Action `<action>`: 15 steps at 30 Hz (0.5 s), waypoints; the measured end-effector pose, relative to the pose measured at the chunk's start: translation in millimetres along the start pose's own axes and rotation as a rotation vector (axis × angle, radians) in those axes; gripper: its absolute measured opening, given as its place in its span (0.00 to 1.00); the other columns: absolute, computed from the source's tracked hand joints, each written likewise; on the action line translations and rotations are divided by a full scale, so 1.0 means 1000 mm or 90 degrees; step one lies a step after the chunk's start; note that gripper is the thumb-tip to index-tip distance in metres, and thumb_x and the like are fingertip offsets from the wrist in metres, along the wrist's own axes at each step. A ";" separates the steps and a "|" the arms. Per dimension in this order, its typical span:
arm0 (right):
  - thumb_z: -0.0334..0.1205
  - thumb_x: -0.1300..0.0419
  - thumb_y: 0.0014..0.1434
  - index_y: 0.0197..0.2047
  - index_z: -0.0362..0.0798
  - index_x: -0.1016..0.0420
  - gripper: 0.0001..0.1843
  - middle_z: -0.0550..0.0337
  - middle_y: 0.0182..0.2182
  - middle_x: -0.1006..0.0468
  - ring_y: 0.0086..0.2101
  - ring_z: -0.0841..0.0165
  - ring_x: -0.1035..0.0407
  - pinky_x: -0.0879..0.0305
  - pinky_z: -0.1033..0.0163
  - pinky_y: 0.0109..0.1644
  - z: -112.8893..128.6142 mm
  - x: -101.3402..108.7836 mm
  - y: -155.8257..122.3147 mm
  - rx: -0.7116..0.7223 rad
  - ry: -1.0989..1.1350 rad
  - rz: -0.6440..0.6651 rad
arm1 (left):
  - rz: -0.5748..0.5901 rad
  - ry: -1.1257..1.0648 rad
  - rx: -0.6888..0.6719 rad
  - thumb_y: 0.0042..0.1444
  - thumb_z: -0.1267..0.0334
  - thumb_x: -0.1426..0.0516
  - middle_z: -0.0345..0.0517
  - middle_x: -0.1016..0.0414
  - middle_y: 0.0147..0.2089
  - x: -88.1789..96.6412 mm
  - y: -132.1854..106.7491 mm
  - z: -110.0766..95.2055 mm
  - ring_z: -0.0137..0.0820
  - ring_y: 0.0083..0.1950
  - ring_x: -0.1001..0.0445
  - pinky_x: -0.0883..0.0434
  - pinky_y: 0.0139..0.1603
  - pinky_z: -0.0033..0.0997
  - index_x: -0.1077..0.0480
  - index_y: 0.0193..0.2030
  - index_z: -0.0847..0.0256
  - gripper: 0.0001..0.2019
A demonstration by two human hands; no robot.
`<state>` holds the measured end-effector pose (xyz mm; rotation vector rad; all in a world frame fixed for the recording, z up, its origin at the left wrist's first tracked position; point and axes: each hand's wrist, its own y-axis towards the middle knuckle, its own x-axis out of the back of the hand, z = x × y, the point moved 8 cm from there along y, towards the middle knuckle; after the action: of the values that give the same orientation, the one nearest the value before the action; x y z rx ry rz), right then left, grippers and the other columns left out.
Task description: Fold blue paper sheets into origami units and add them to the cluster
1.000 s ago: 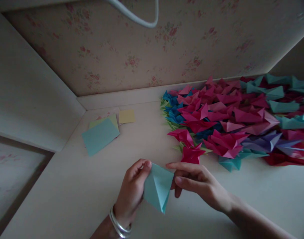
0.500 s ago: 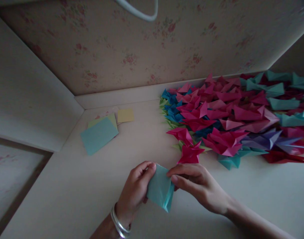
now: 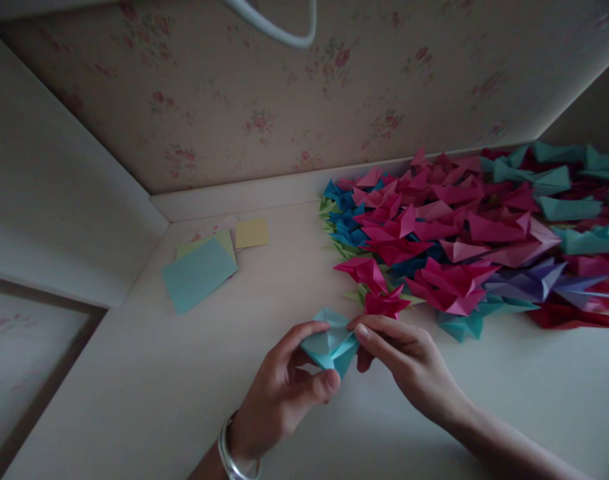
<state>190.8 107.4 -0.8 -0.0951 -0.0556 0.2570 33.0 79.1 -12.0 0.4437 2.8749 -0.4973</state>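
A partly folded turquoise origami paper (image 3: 329, 339) is held up between my two hands above the white desk. Its layers spread apart, with creased flaps facing me. My left hand (image 3: 294, 377), with silver bangles (image 3: 229, 447) at the wrist, grips the paper's left side, index finger on the upper edge and thumb near the lower tip. On the right corner, my right hand (image 3: 402, 353) pinches the paper between thumb and index finger. Just behind the paper lies a magenta folded paper piece (image 3: 386, 304).
Many folded paper pieces (image 3: 449, 227) in pink, blue, green, purple and turquoise cover the right rear of the desk (image 3: 134, 393). Flat sheets, a turquoise one (image 3: 199, 275) and a yellow one (image 3: 252, 233), lie at the back left. A white cable (image 3: 284, 33) hangs before the floral wall.
The turquoise paper went from a flat folded square to a spread, opened shape and rose slightly. My left thumb moved from its upper left edge down to its lower tip.
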 end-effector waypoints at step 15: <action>0.51 0.43 0.67 0.34 0.45 0.20 0.20 0.58 0.24 0.23 0.26 0.68 0.28 0.32 0.65 0.30 0.003 -0.008 -0.003 0.056 -0.060 0.087 | -0.032 0.123 -0.111 0.56 0.62 0.36 0.51 0.32 0.60 0.007 0.001 -0.018 0.39 0.49 0.26 0.27 0.44 0.33 0.19 0.37 0.56 0.04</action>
<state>183.7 103.1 2.6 0.0008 -0.1311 0.4004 24.5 88.4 3.1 0.4116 3.0874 -0.2177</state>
